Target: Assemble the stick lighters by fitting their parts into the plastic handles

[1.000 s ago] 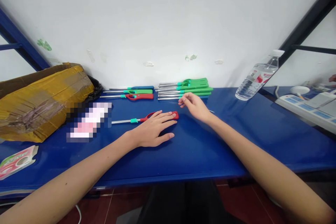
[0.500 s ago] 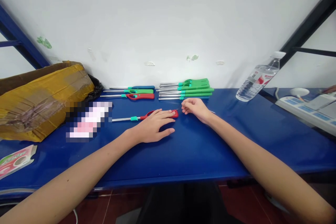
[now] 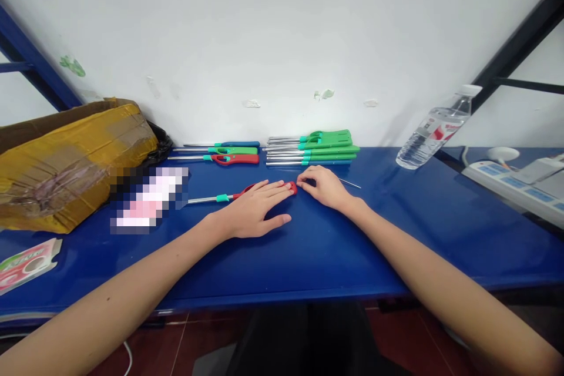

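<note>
A red utility lighter [image 3: 237, 195] with a metal barrel and a turquoise collar lies across the blue table. My left hand [image 3: 255, 207] rests flat over its handle, fingers stretched out and the thumb apart. At the handle's right end, my right hand [image 3: 324, 185] pinches thumb and fingers together. Whatever is in the pinch is too small to make out. Behind that hand a thin metal rod [image 3: 351, 183] shows on the table, partly hidden by the hand.
Along the wall lie a stack of green and blue lighters [image 3: 328, 147] and three lighters [image 3: 238, 151]. A taped carton [image 3: 88, 164] stands left, near a cardboard piece [image 3: 26, 264]. To the right are a leaning water bottle [image 3: 436, 132] and a power strip [image 3: 515, 188].
My right hand has moved left, bringing its pinched fingertips to the end of the red handle. More of the thin rod shows behind it. My left hand stays nearly still on the lighter.
</note>
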Tool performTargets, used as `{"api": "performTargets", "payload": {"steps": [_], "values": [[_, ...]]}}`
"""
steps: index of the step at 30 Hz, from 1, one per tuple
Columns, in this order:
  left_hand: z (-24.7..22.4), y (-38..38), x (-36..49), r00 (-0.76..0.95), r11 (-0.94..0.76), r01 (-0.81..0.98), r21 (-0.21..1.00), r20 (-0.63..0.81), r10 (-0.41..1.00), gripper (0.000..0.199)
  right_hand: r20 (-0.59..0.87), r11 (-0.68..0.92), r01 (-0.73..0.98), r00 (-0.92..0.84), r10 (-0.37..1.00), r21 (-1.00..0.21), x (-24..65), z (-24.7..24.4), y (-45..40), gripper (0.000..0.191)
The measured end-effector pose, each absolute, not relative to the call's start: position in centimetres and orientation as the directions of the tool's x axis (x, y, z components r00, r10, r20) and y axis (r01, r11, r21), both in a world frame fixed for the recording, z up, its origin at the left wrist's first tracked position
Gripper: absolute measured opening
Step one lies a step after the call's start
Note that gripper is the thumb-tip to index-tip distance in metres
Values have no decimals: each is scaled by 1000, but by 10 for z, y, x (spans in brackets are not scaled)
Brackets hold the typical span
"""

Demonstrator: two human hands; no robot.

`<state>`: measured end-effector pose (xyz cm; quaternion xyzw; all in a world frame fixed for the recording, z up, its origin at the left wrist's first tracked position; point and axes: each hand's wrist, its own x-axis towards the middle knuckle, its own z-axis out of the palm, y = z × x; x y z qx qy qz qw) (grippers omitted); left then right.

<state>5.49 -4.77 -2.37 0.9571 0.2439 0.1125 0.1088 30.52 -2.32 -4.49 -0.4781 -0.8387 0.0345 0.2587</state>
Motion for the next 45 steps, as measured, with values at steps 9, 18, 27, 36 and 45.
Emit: {"api": "performTargets", "payload": {"steps": [9, 18, 27, 36, 45], "values": [[-22, -44, 53, 877, -896, 405, 183, 200, 437, 62, 439, 498, 700, -285, 852, -512, 300, -41, -26, 16], [-19, -33, 42, 792, -797, 597, 84, 91, 603, 70, 80, 58, -260, -77, 994, -964, 294, -41, -22, 32], [-26, -33, 45, 800, -801, 598, 14, 55, 598, 74, -40, -83, -331, -135, 990, -940, 296, -41, -24, 15], [-27, -36, 45, 818, -826, 564, 16, 129, 561, 74, 5, -17, -210, -103, 995, -978, 296, -41, -24, 18], [-17, -54, 53, 843, -859, 504, 93, 164, 513, 63, 343, 390, 343, -193, 919, -854, 293, -43, -27, 20]]}}
